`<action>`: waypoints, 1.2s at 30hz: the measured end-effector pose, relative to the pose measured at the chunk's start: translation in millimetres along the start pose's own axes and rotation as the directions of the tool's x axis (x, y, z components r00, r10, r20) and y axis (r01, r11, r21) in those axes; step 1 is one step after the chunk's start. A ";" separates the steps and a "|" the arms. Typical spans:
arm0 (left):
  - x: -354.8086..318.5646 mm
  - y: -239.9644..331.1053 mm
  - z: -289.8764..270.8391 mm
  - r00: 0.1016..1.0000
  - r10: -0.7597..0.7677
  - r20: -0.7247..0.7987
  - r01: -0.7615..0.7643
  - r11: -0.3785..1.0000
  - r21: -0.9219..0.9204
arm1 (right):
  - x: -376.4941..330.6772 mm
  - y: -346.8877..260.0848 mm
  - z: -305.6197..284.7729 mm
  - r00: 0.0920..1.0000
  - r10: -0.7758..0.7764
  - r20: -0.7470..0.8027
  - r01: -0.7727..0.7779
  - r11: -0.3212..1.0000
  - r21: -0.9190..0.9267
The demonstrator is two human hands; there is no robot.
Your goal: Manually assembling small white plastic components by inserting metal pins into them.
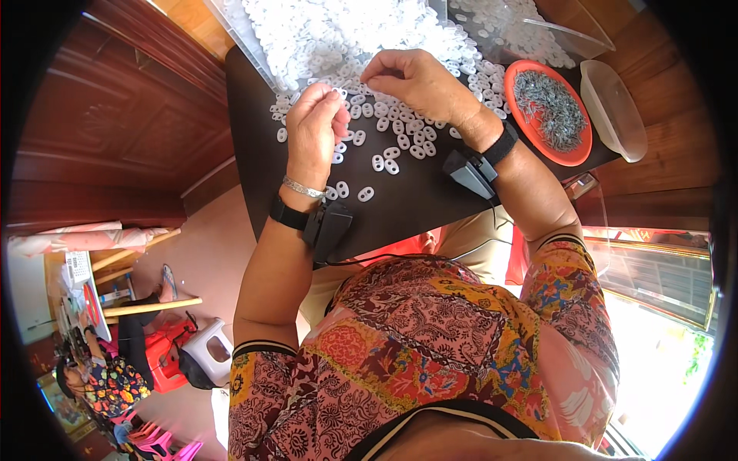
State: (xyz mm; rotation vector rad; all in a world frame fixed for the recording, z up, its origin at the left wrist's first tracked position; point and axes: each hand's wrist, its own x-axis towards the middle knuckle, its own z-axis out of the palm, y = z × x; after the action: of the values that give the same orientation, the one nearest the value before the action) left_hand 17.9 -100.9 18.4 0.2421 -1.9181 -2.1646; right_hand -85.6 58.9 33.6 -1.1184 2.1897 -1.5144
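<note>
Small oval white plastic pieces with two holes (391,166) lie scattered over the dark table around both hands. My left hand (311,131) is closed, thumb against fingers, with one white two-hole piece (340,93) at its fingertips. To its right, my right hand (423,83) hangs over the scattered pieces with thumb and forefinger pinched together. Whatever sits in that pinch is too small to make out. A big heap of the same white pieces (346,34) fills a clear bin just beyond my hands. Black straps with dark grey devices circle both wrists.
An orange-red plate (513,115) of small grey metal screws or nails (550,111) stands at the right. Beside it is a translucent plastic tub (615,115). The dark table (369,227) ends near my lap. A person (115,384) sits at far left by a grey-white stool (209,353).
</note>
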 end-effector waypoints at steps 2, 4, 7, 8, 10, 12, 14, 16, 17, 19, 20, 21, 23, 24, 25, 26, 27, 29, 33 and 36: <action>0.2 -1.3 0.4 0.999 0.042 0.025 -0.043 0.999 0.031 | -1.5 -2.4 -0.6 0.999 -0.023 0.023 0.024 1.000 -0.020; -1.8 0.5 2.4 0.998 0.065 0.023 -0.067 0.994 0.083 | -1.6 -2.4 1.1 0.999 -0.018 0.048 0.018 1.000 -0.003; -3.9 2.7 4.0 0.997 0.071 0.029 -0.075 0.985 0.158 | -3.2 -5.1 5.0 0.999 -0.027 0.043 0.024 0.998 0.059; -4.4 3.0 3.9 0.998 0.058 0.031 -0.063 0.981 0.185 | -3.0 -6.7 6.5 0.999 -0.045 0.014 0.044 0.994 0.104; -5.2 1.6 4.0 0.996 0.074 0.057 -0.083 0.982 0.170 | -1.9 -7.9 8.6 0.999 -0.034 0.024 0.031 0.994 0.102; -5.8 0.7 4.3 0.992 0.089 0.086 -0.101 0.983 0.153 | -2.1 -10.2 9.1 0.999 -0.021 0.032 0.017 0.995 0.099; -6.7 0.6 4.9 0.988 0.120 0.099 -0.134 0.978 0.161 | -3.0 -13.7 8.2 1.000 -0.008 0.015 0.008 1.000 0.020; -6.5 0.3 5.9 0.986 0.125 0.108 -0.140 0.979 0.146 | -2.9 -9.9 9.0 0.999 -0.034 0.004 0.034 0.999 0.019; -5.3 -1.4 8.9 0.984 0.129 0.122 -0.144 0.982 0.124 | -4.8 -7.9 6.9 0.998 -0.054 -0.011 0.054 0.998 0.013; -4.6 -2.8 5.4 0.986 0.112 0.125 -0.129 0.981 0.142 | -6.3 -11.5 7.8 0.999 -0.048 -0.003 0.048 0.998 -0.031; -3.7 -2.1 6.1 0.988 0.098 0.123 -0.117 0.980 0.159 | -7.0 -14.1 5.0 0.999 -0.043 0.010 0.043 0.996 -0.075; -5.2 0.1 6.9 0.992 0.053 0.115 -0.068 0.989 0.131 | -5.4 -10.9 6.4 0.995 -0.101 0.004 0.101 0.993 -0.063; -4.9 0.4 8.6 0.996 0.031 0.088 -0.040 0.994 0.101 | -5.0 -14.0 2.7 0.989 -0.147 0.004 0.147 0.982 -0.117; -4.0 1.8 8.1 0.995 0.037 0.092 -0.046 0.994 0.098 | -4.4 -15.3 1.9 0.988 -0.157 0.006 0.156 0.981 -0.114; -2.9 1.3 9.6 0.993 0.024 0.113 -0.031 0.998 0.061 | -4.4 -14.7 -0.7 0.990 -0.144 -0.012 0.141 0.982 -0.128; -2.8 1.1 9.8 0.992 0.010 0.128 -0.014 1.000 0.028 | -4.7 -14.1 -1.3 0.994 -0.106 0.016 0.106 0.994 -0.025; -1.5 1.5 10.8 0.986 0.007 0.167 -0.004 1.000 -0.015 | -5.2 -13.2 -2.0 0.996 -0.072 0.046 0.069 0.995 0.078; 1.6 3.8 13.2 0.978 0.033 0.205 -0.026 0.999 -0.040 | -2.8 -7.0 -2.6 0.996 -0.067 0.052 0.059 0.986 0.155; 3.6 -5.9 10.1 0.971 0.060 0.229 -0.053 0.998 -0.039 | -8.5 -12.6 -13.6 0.996 -0.079 0.038 0.074 0.992 0.106; 2.1 -7.3 11.6 0.974 0.089 0.209 -0.097 0.995 0.031 | -13.4 -20.5 -43.2 0.990 -0.135 -0.037 0.129 0.983 -0.132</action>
State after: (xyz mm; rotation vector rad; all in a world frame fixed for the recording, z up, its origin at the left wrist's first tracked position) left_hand 12.2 -89.6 12.6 -0.0691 -2.0396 -2.1647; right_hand -92.9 94.7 67.3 -1.3055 2.3152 -1.4815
